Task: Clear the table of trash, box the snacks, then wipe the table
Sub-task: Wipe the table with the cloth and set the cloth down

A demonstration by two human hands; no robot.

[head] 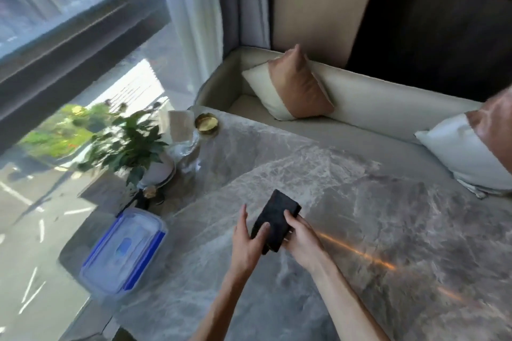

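Observation:
A folded dark cloth (277, 216) is held just above the grey marble table (374, 216) near its middle. My left hand (246, 238) grips the cloth's left edge with the thumb on top. My right hand (300, 235) holds its right side, fingers curled over the edge. A clear plastic box with a blue-clipped lid (124, 252) stands shut at the table's left edge; what is inside it is hidden by glare.
A potted green plant (130, 144) stands at the far left, with a clear glass vessel (188, 149) and a gold dish (206, 123) behind it. A cream bench with cushions (293, 86) runs along the far side. A window is at the left.

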